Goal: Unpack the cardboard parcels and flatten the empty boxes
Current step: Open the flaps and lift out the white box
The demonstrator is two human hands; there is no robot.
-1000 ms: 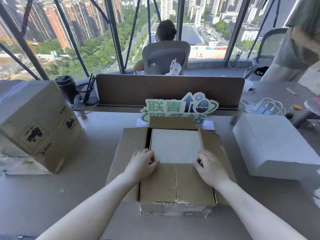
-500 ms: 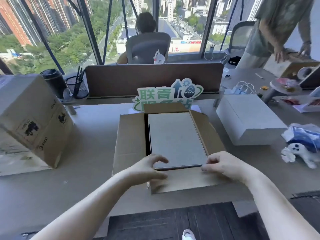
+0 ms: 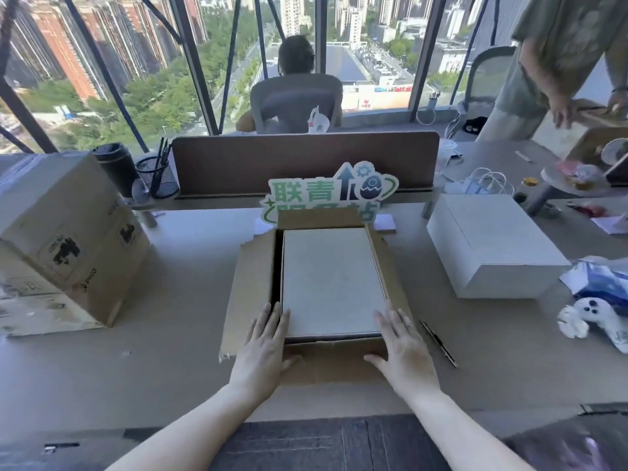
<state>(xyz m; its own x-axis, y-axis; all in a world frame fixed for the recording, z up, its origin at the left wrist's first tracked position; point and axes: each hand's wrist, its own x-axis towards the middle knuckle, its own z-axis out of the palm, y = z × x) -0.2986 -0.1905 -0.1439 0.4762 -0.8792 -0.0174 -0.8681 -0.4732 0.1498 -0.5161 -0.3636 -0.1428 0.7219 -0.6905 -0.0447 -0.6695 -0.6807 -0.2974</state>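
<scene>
An open cardboard parcel (image 3: 253,283) lies flat on the desk in front of me, its flaps spread outward. Inside it sits a white flat box (image 3: 331,280) that fills the opening. My left hand (image 3: 265,345) rests flat, fingers apart, on the near left corner of the parcel, fingertips at the white box's edge. My right hand (image 3: 402,345) lies flat on the near right corner, fingers spread. Neither hand grips anything. A second, closed cardboard parcel (image 3: 64,243) stands at the left.
A white closed box (image 3: 489,243) sits at the right. A dark pen (image 3: 438,343) lies beside my right hand. A green sign (image 3: 326,192) and brown divider (image 3: 302,161) stand behind the parcel. A plush toy (image 3: 591,317) and blue packaging (image 3: 605,280) lie far right. A person (image 3: 560,52) stands at back right.
Both hands have gone from curled at the near flap to lying flat with fingers spread on the parcel's near corners. The near flap is now pressed down and the white box fully shows.
</scene>
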